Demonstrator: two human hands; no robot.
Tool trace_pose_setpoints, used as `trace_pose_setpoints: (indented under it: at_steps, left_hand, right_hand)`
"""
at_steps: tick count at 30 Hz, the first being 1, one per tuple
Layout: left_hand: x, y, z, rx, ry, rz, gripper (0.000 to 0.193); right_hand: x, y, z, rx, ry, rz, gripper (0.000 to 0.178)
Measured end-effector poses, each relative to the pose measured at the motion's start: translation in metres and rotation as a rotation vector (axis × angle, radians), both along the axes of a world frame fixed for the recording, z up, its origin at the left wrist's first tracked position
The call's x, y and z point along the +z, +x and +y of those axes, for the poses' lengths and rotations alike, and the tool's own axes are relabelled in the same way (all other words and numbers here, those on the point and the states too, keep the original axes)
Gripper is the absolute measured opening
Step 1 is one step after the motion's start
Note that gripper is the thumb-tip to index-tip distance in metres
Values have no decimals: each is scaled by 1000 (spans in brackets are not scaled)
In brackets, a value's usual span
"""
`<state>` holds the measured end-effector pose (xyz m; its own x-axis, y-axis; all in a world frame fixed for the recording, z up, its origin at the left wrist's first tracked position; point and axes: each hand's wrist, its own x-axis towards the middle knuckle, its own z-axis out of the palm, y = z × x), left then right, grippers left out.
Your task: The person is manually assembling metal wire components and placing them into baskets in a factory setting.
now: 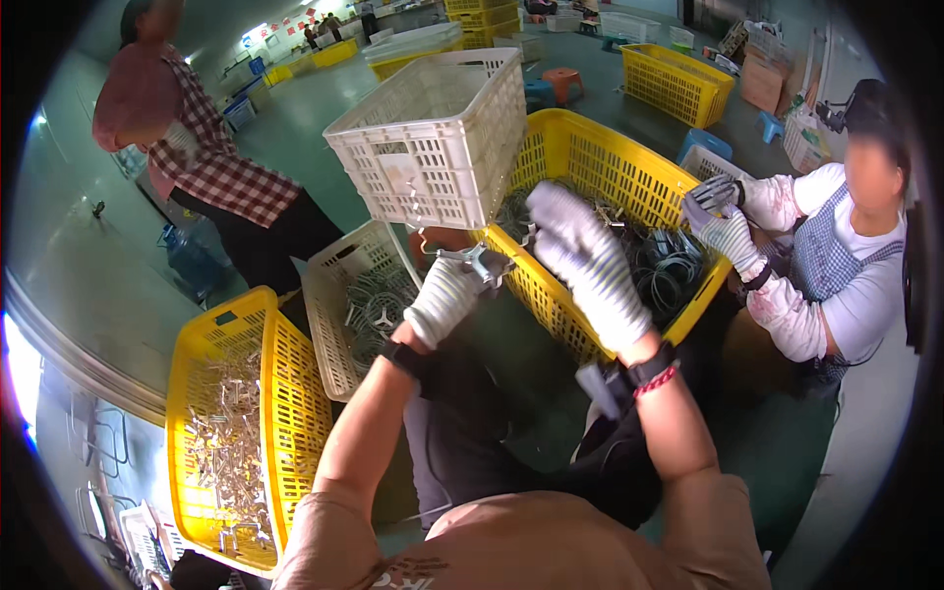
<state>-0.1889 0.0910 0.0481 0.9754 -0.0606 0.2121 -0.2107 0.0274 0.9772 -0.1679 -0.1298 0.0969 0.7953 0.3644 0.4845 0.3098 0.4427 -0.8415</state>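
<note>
While the left hand [444, 303] grips a metal part [479, 262], hold it steady; the right hand [590, 258], blurred over the yellow crate [629, 147], has a grip I cannot tell.

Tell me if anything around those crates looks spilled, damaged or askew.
Nothing plainly spilled: the loose metal parts at left lie inside their yellow basket. One oddity: a ragged strip, too small to identify, dangles across the regular lattice of the white crate.

Head-worn fisheye, looking down, hands [445, 297] near
</note>
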Motion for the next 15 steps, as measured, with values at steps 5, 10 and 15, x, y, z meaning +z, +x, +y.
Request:
trace_pose_setpoints:
  at_steps: [5, 10, 15]
  left_hand:
    - [20, -7, -33, -465, 198, 174, 32]
    - [17, 20, 4, 128, -304, 166, 5]
    - [49, 33, -43, 84, -35, 172, 17]
  right_hand:
    - [2, 43, -27, 280, -21, 242, 51]
    - [11, 62, -48, 240, -142, 43, 36]
    - [-54, 164, -172, -110, -715, 181, 46]
